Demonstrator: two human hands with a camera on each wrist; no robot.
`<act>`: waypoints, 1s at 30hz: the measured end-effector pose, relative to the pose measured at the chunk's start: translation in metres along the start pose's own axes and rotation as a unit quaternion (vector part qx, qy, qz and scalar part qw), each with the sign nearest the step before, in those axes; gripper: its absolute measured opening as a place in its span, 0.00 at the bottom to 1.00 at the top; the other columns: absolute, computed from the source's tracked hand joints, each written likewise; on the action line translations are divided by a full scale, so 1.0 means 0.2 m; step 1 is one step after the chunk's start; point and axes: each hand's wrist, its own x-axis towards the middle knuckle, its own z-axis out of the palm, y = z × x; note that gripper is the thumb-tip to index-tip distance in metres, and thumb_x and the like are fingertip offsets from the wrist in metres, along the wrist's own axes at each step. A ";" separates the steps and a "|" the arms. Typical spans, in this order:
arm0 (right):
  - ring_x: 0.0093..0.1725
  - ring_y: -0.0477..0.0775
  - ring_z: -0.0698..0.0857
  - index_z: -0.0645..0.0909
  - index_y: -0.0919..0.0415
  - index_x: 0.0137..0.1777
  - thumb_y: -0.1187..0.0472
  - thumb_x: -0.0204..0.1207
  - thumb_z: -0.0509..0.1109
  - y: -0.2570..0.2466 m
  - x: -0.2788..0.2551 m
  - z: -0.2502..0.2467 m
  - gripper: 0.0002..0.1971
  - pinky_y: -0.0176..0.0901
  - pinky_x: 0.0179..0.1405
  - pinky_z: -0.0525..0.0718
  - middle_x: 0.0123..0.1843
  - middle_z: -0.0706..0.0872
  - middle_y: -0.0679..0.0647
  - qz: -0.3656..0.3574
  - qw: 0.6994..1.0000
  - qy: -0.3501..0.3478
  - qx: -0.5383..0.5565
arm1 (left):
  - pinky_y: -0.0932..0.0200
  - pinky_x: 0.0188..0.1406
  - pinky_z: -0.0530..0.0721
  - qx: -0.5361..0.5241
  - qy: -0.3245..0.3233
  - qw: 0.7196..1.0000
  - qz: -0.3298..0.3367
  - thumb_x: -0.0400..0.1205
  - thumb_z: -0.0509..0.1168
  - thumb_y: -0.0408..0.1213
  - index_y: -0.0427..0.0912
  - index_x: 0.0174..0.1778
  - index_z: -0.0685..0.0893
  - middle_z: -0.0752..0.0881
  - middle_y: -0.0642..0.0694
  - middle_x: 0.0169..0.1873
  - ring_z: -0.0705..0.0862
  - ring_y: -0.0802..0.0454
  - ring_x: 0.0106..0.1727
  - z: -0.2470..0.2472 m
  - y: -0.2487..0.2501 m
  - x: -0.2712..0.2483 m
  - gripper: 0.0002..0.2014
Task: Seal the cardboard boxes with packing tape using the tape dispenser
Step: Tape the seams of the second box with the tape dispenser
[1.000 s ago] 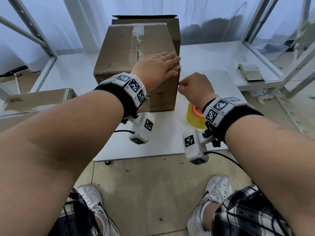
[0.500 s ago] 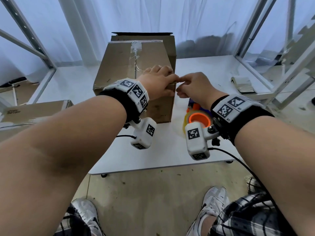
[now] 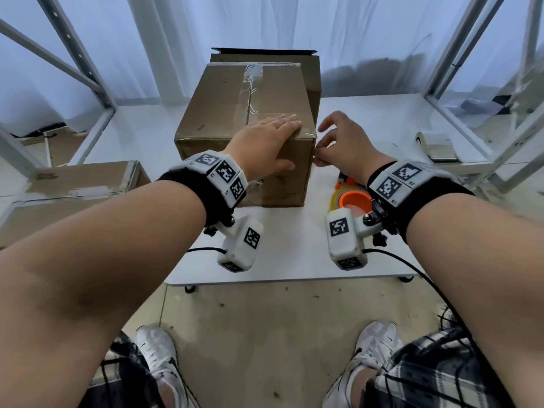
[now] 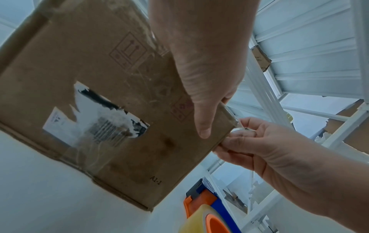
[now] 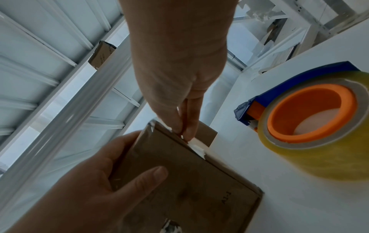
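While the left hand [image 3: 266, 142] lies flat with straight fingers on the near right corner of the box [image 3: 235, 113], the head view shows the right hand [image 3: 343, 142] beside that corner, thumb and forefinger pinched at the vertical edge, other fingers loose. The tape dispenser [image 3: 351, 198] lies on the white table [image 3: 294, 260] just under the right wrist, held by neither hand. Clear tape [image 3: 250, 92] runs wrinkled along the top seam. A second box [image 3: 313, 72] stands behind, and a flattened one [image 3: 82, 181] sits off to the left.

From the left wrist, the box face is scuffed brown cardboard with a torn white label [image 4: 95, 119]; the left thumb [image 4: 201, 123] presses down the face, and the right hand's fingertips [image 4: 237, 134] pinch a glossy strip of tape at the corner.

From the right wrist, that pinch holds a crumpled whitish tape end [image 5: 196, 148] against the box edge. The dispenser's yellowish roll on an orange hub in a blue frame rests well apart from the fingers.

Judging from this, the thin film could fold onto itself or stick to the fingertips, leaving a loose, wrinkled end; pulling hard could slide the box unless the flat hand bears down.
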 end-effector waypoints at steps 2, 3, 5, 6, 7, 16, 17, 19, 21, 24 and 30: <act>0.45 0.60 0.87 0.67 0.57 0.58 0.72 0.73 0.72 0.00 0.00 0.00 0.21 0.51 0.49 0.89 0.49 0.84 0.63 -0.019 1.000 -0.003 -0.018 | 0.54 0.80 0.57 0.000 0.000 1.000 0.001 0.77 0.70 0.50 0.46 0.82 0.59 0.62 0.48 0.82 0.60 0.50 0.82 0.00 0.00 -0.01 0.40; 0.44 0.59 0.86 0.66 0.56 0.57 0.71 0.73 0.72 -0.01 0.00 0.00 0.21 0.48 0.48 0.89 0.49 0.83 0.62 -0.029 0.999 -0.007 -0.030 | 0.54 0.80 0.57 0.002 0.001 1.000 0.001 0.77 0.70 0.51 0.46 0.82 0.59 0.61 0.48 0.82 0.60 0.50 0.82 0.00 0.00 -0.01 0.40; 0.42 0.56 0.85 0.66 0.56 0.56 0.70 0.73 0.73 -0.01 0.00 0.01 0.20 0.40 0.41 0.86 0.48 0.82 0.60 -0.044 0.998 -0.012 -0.052 | 0.54 0.79 0.57 0.003 0.004 1.000 0.003 0.77 0.70 0.51 0.46 0.82 0.59 0.62 0.48 0.82 0.60 0.50 0.82 0.00 0.00 -0.01 0.40; 0.41 0.53 0.84 0.66 0.56 0.56 0.70 0.73 0.73 -0.01 0.00 0.01 0.20 0.36 0.39 0.84 0.48 0.81 0.58 -0.047 0.997 -0.013 -0.060 | 0.54 0.79 0.57 0.003 0.005 1.000 0.004 0.77 0.70 0.51 0.46 0.82 0.59 0.62 0.48 0.82 0.60 0.50 0.82 0.00 -0.01 -0.01 0.40; 0.40 0.52 0.83 0.66 0.56 0.55 0.70 0.72 0.73 -0.02 0.00 0.01 0.20 0.34 0.37 0.83 0.47 0.81 0.57 -0.051 0.997 -0.014 -0.063 | 0.54 0.79 0.57 0.004 0.006 1.000 0.005 0.77 0.70 0.51 0.46 0.82 0.59 0.62 0.48 0.82 0.61 0.50 0.82 0.00 -0.01 -0.01 0.40; 0.35 0.47 0.85 0.65 0.55 0.55 0.66 0.74 0.74 -0.03 0.00 0.02 0.20 0.29 0.29 0.85 0.42 0.77 0.47 -0.080 0.994 -0.054 -0.058 | 0.56 0.79 0.56 0.009 0.014 1.000 0.010 0.77 0.69 0.52 0.45 0.82 0.59 0.62 0.48 0.82 0.60 0.51 0.82 0.01 -0.01 -0.02 0.40; 0.33 0.45 0.85 0.65 0.54 0.55 0.64 0.74 0.75 -0.03 0.01 0.02 0.20 0.29 0.28 0.84 0.42 0.77 0.47 -0.079 0.994 -0.048 -0.063 | 0.55 0.79 0.56 0.011 0.015 1.000 0.012 0.77 0.69 0.53 0.45 0.82 0.59 0.62 0.48 0.82 0.60 0.51 0.82 0.02 -0.01 -0.02 0.40; 0.31 0.47 0.84 0.66 0.55 0.54 0.61 0.73 0.76 -0.04 0.01 0.04 0.20 0.31 0.27 0.85 0.42 0.78 0.50 -0.079 0.993 -0.028 -0.083 | 0.54 0.79 0.57 0.014 0.020 1.000 0.013 0.77 0.69 0.54 0.45 0.82 0.59 0.62 0.48 0.82 0.60 0.50 0.82 0.02 -0.01 -0.02 0.40; 0.30 0.50 0.85 0.67 0.56 0.54 0.59 0.72 0.77 -0.05 0.01 0.05 0.21 0.37 0.28 0.87 0.41 0.80 0.51 -0.078 0.992 -0.018 -0.100 | 0.54 0.79 0.58 0.016 0.029 0.999 0.012 0.77 0.69 0.55 0.45 0.82 0.60 0.63 0.48 0.81 0.61 0.50 0.82 0.04 -0.01 -0.02 0.40; 0.34 0.51 0.85 0.68 0.57 0.57 0.60 0.70 0.79 -0.05 0.01 0.00 0.24 0.37 0.32 0.87 0.43 0.80 0.53 -0.073 0.991 -0.084 -0.068 | 0.53 0.78 0.60 0.017 0.051 0.999 0.009 0.76 0.69 0.56 0.45 0.81 0.63 0.66 0.47 0.80 0.64 0.50 0.80 0.05 -0.02 -0.03 0.39; 0.45 0.55 0.87 0.76 0.57 0.55 0.71 0.74 0.73 -0.02 0.03 -0.09 0.14 0.46 0.54 0.85 0.43 0.86 0.56 -0.113 0.984 -0.100 -0.099 | 0.51 0.78 0.62 0.015 0.061 0.998 0.005 0.75 0.70 0.56 0.46 0.80 0.64 0.67 0.49 0.79 0.66 0.50 0.79 0.05 -0.02 -0.03 0.39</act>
